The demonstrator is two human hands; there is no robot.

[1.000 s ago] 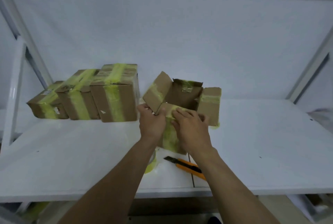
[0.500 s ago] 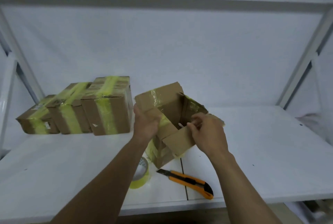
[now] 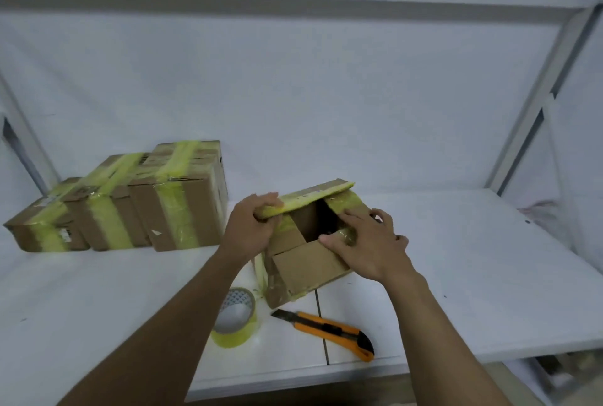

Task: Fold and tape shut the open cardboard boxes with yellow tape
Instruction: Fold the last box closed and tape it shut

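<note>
Folds box [image 3: 303, 272] on tabletop [image 3: 456, 275], centre-front, just behind tape roll [image 3: 236, 317] & knife [image 3: 329, 329]. Grips far flap [image 3: 316, 196] w/ L hand [image 3: 251, 229], fingers curled over its left end. Presses right side flap [image 3: 350, 208] down w/ R hand [image 3: 368, 242], fingers spread & fairly straight, nothing clasped; thumb touching edge of near flap [image 3: 306, 263].

Vs 1 s ago: had all flaps splayed up/out, both hands on near flap. Vs 0.5 s ago: held box tilted, far flap standing up. Now sets box flat again, turned a bit, w/ far flap brought down over opening like a lid & side flaps partway in. Leaves dark gap in middle, so not closed yet.

Means fold step approx halfway: prob. needs near flap up & far flap fully down to meet, then tape. Leaves roll & knife untouched so far.

Shows 3 taped boxes [image 3: 182, 196] in a row at left, well apart from hands, unmoved; likely done.

Risk: flaps w/ old tape on them springing back once a hand lets go for the roll.
</note>
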